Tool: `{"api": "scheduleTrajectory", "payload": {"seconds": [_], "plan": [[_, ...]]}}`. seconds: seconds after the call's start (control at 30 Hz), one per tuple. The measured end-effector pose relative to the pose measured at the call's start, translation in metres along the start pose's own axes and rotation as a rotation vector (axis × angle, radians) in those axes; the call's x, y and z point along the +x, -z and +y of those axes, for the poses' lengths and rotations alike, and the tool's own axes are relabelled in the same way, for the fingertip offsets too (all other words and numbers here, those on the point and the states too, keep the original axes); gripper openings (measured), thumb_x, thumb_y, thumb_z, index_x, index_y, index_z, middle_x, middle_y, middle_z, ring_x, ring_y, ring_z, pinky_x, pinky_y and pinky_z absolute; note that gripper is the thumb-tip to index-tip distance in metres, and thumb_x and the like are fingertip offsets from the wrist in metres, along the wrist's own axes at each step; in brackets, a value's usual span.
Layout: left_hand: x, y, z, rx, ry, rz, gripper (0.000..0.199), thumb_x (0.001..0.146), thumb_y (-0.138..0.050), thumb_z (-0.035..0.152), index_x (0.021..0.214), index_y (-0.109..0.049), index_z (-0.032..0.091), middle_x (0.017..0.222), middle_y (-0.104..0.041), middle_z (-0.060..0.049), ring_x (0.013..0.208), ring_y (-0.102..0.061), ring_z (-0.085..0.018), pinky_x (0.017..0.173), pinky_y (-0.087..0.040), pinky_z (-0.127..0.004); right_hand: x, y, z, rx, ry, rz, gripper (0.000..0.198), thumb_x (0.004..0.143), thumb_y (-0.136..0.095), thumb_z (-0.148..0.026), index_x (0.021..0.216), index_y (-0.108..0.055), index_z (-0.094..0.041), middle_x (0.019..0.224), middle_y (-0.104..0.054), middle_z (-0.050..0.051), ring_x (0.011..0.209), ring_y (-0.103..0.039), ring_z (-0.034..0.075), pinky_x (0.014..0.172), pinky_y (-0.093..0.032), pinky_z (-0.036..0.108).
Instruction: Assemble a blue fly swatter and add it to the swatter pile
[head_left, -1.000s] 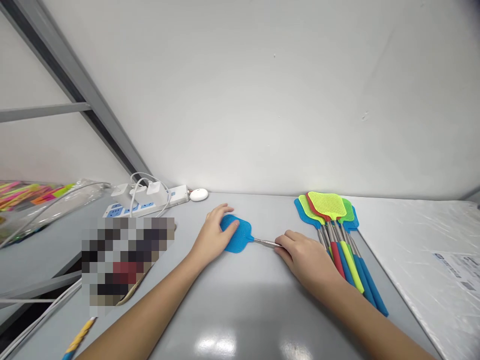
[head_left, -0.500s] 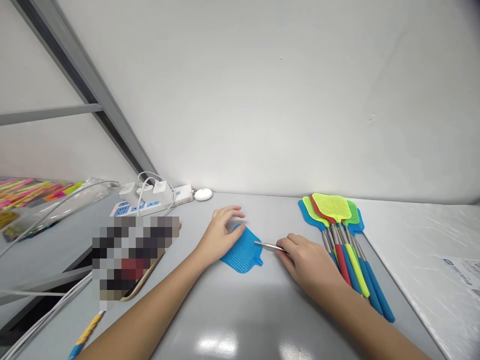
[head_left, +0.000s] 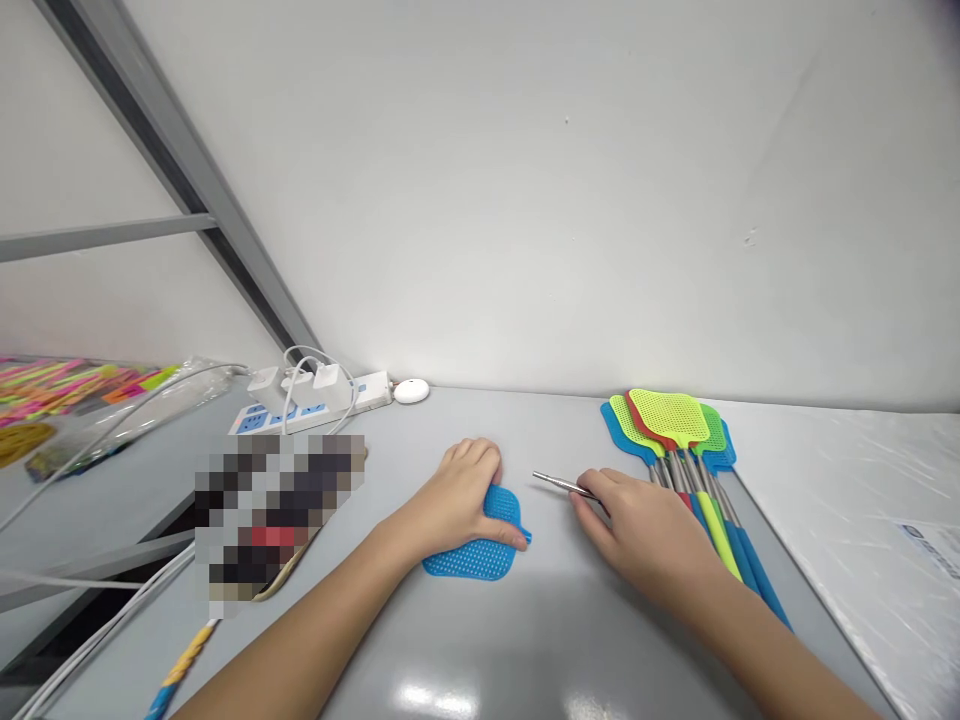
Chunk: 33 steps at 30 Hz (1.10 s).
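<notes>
A blue mesh head [head_left: 476, 562] is held on the table [head_left: 450, 645], left of the swatter pile [head_left: 667, 418].
The head is gripped under the left hand [head_left: 459, 502], thumb laid toward its short neck [head_left: 527, 538], fingers curled at the far edge, seemingly so it is kept steady; a silver rod [head_left: 553, 481] is pinched by the right hand's [head_left: 637, 520] fingers just left of the pile, apparently so its bare tip is left exposed, pointed away from the pile. The head is finely perforated, round-cornered, partly hidden.
</notes>
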<state>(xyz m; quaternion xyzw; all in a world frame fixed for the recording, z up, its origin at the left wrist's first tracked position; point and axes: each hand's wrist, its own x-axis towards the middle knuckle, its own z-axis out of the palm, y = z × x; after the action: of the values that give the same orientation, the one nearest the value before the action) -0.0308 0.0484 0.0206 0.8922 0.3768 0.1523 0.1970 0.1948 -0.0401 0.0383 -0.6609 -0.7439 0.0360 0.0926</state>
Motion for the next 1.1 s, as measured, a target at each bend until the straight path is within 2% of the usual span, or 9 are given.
{"api": "scheduleTrajectory", "payload": {"seconds": [0.1, 0.2, 0.33, 0.43, 0.63, 0.87, 1.1], "plan": [[-0.001, 0.004, 0.0, -0.038, 0.135, -0.004, 0.065, 0.052, -0.074, 0.073, 0.086, -0.05, 0.023, 0.079, -0.056, 0.0, 0.076, -0.053, -0.022, 0.063, -0.037, -0.029, -0.001, 0.004, 0.008, 0.059, 0.092, -0.048, 0.024, 0.096, -0.042, -0.031, 0.088, -0.064, -0.024, 0.078, -0.065, 0.0, 0.068, -0.061, 0.016, 0.057, -0.03, 0.027], [-0.003, 0.011, -0.002, -0.111, 0.184, 0.025, 0.06, 0.058, -0.074, 0.067, 0.095, -0.054, 0.024, 0.069, -0.053, 0.005, 0.064, -0.05, -0.016, 0.057, -0.031, -0.025, -0.001, 0.008, 0.015, 0.1, 0.179, -0.067, 0.024, 0.096, -0.043, -0.031, 0.089, -0.065, -0.026, 0.079, -0.064, -0.001, 0.07, -0.06, 0.015, 0.059, -0.033, 0.027], [-0.002, 0.017, -0.006, -0.101, 0.088, 0.073, 0.046, 0.066, -0.072, 0.064, 0.087, -0.064, 0.023, 0.069, -0.058, 0.005, 0.067, -0.051, -0.015, 0.061, -0.032, -0.025, -0.002, 0.009, 0.017, 0.122, 0.223, -0.034, 0.023, 0.096, -0.043, -0.031, 0.097, -0.066, -0.026, 0.083, -0.064, -0.001, 0.072, -0.059, 0.015, 0.062, -0.034, 0.027], [-0.001, 0.017, -0.006, -0.078, 0.039, 0.096, 0.045, 0.068, -0.071, 0.064, 0.081, -0.066, 0.021, 0.073, -0.063, 0.003, 0.07, -0.053, -0.015, 0.065, -0.034, -0.026, -0.003, 0.009, 0.013, 0.12, 0.262, -0.026, 0.025, 0.098, -0.042, -0.031, 0.098, -0.066, -0.025, 0.081, -0.063, 0.0, 0.072, -0.059, 0.015, 0.06, -0.033, 0.027], [-0.001, 0.017, -0.002, -0.067, 0.034, 0.108, 0.044, 0.064, -0.075, 0.062, 0.075, -0.065, 0.02, 0.07, -0.062, 0.003, 0.07, -0.053, -0.015, 0.072, -0.037, -0.029, -0.006, 0.009, 0.007, 0.09, 0.319, -0.03, 0.026, 0.099, -0.04, -0.028, 0.097, -0.066, -0.025, 0.079, -0.061, 0.0, 0.07, -0.057, 0.015, 0.059, -0.032, 0.027], [-0.001, 0.019, -0.006, -0.085, 0.073, 0.128, 0.045, 0.062, -0.075, 0.063, 0.072, -0.065, 0.021, 0.068, -0.062, 0.003, 0.07, -0.053, -0.016, 0.068, -0.037, -0.028, -0.005, 0.01, 0.011, 0.068, 0.312, -0.002, 0.025, 0.099, -0.042, -0.029, 0.096, -0.067, -0.025, 0.077, -0.06, 0.0, 0.068, -0.057, 0.014, 0.056, -0.03, 0.027], [-0.002, 0.02, -0.004, -0.085, 0.041, 0.116, 0.045, 0.062, -0.076, 0.063, 0.076, -0.066, 0.021, 0.071, -0.064, 0.002, 0.072, -0.054, -0.016, 0.072, -0.038, -0.028, -0.004, 0.01, 0.014, 0.032, 0.342, 0.042, 0.026, 0.1, -0.041, -0.031, 0.1, -0.066, -0.026, 0.077, -0.059, 0.0, 0.066, -0.055, 0.013, 0.054, -0.027, 0.028]]}}
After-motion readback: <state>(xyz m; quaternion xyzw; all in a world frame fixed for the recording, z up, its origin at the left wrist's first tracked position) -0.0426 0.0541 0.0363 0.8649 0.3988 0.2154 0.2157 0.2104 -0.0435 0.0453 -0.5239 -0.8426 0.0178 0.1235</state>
